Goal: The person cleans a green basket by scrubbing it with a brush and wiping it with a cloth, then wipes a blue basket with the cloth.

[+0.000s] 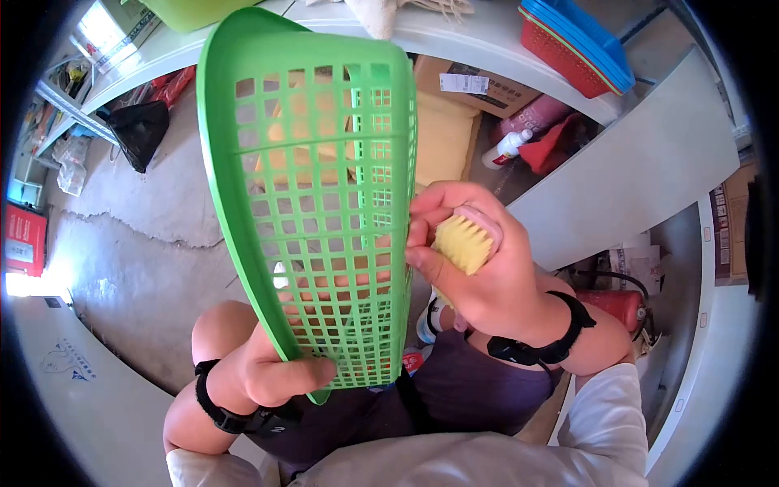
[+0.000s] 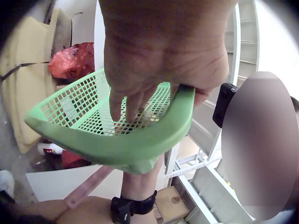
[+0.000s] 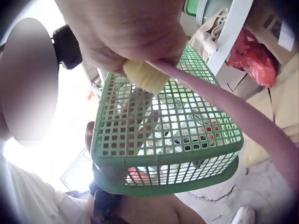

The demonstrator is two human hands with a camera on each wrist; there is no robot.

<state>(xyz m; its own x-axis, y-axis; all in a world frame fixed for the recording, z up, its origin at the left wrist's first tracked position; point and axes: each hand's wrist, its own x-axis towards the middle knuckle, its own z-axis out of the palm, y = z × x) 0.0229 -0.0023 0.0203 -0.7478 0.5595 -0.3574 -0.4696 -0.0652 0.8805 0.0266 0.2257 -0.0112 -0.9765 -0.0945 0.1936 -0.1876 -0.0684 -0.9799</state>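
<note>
Both closed, left grip (image 1: 280,377) holds basket (image 1: 316,185), right grip (image 1: 501,280) brush (image 1: 467,242).

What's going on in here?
A person is handling a green basket and a brush. The left hand holds the basket up, tipped on its side, by its rim. The right hand grips the yellow-bristled brush close to the basket. Whether the bristles are touching it, I can't tell.

Green basket (image 1: 217,174) (gridded), pink brush (image 3: 224,100), yellow bristles (image 1: 462,243), 2 black wristbands (image 1: 540,354)
</note>
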